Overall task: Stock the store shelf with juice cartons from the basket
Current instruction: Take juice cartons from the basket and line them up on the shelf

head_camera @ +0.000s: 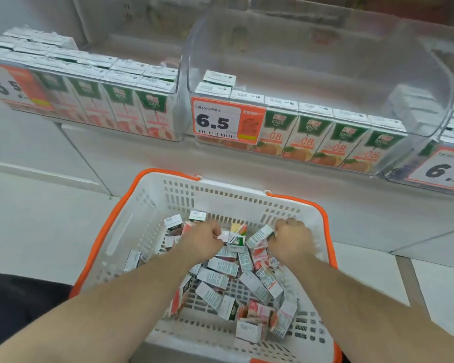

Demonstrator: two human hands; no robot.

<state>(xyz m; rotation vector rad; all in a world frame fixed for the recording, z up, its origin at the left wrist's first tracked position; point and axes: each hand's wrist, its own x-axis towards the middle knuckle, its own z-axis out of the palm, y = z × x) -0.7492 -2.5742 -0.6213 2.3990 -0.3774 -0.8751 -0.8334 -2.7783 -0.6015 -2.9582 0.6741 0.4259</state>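
A white basket with an orange rim [131, 226] stands on the floor below me, with several small juice cartons [222, 280] lying loose in it. Both my hands reach down into its far half. My left hand [203, 238] is curled over cartons at the middle of the pile; what its fingers hold is hidden. My right hand [290, 238] grips a carton [260, 235] that pokes out to its left. Ahead, a clear shelf bin [417, 82] holds a front row of orange juice cartons [323, 138], with bare room behind them.
Left of the clear shelf bin, another bin [89, 82] is packed with pink-labelled cartons. A third bin [451, 163] shows at the far right. Price tags reading 6.5 [215, 121] hang on the bin fronts. White floor tiles surround the basket.
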